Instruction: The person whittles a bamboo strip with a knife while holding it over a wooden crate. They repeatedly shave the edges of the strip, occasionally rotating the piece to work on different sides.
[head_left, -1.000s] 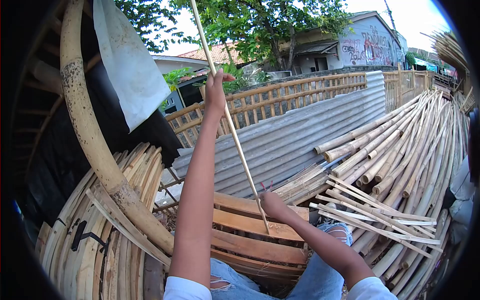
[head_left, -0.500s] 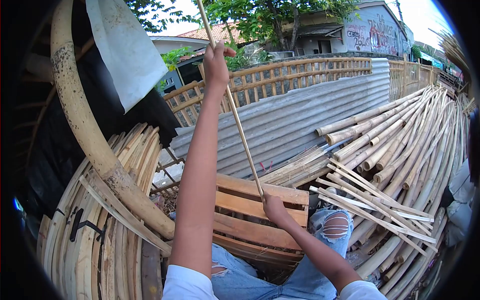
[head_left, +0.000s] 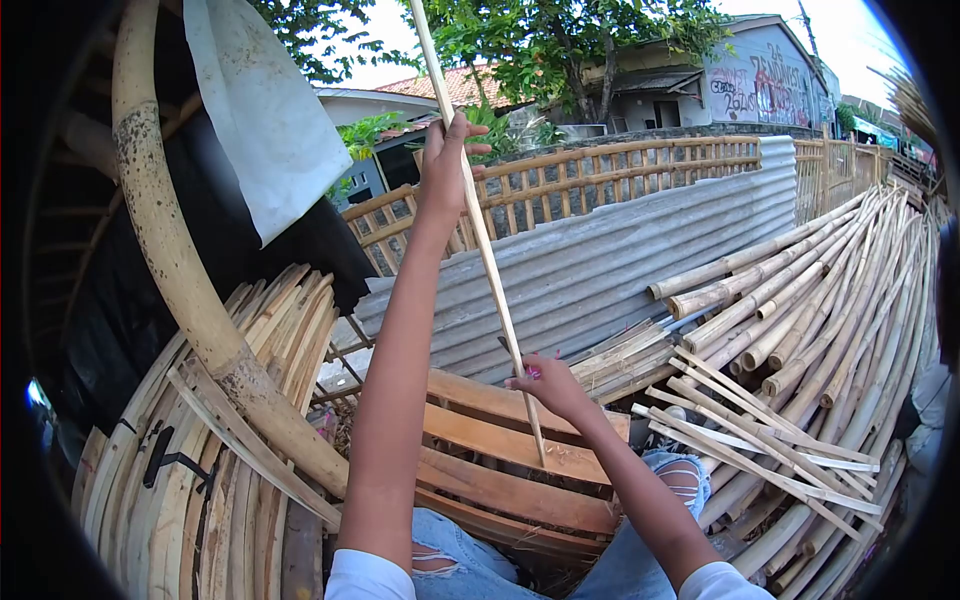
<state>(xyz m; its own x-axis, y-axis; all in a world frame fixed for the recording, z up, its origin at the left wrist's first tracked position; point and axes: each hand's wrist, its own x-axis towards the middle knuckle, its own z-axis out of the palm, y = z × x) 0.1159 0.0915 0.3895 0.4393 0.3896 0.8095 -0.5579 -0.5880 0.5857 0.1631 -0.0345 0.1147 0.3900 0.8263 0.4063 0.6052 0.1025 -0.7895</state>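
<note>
A long pale bamboo strip [head_left: 484, 235] stands at a slant before me, its lower end resting on the slatted wooden crate [head_left: 470, 432]. My left hand [head_left: 445, 175] holds the strip high up, thumb round it and other fingers partly stretched. Lower down, my right hand [head_left: 552, 385] is closed at the strip. A thin dark blade [head_left: 504, 344], apparently a knife's, juts out beside the strip just above that hand; the handle is hidden in my fingers. Something pink shows at the right hand. Small shavings [head_left: 570, 455] lie on the crate.
Split bamboo pieces [head_left: 160, 500] are stacked at left, behind a thick curved bamboo pole [head_left: 175, 240]. Many bamboo poles [head_left: 800, 330] lie at right, with thin strips [head_left: 770, 430] on top. Corrugated sheeting [head_left: 600, 260] and a bamboo fence [head_left: 620, 165] stand ahead.
My right hand has moved up the strip from near its lower end, and the dark blade now shows. More of the strip's lower end is visible on the crate. The view has shifted slightly.
</note>
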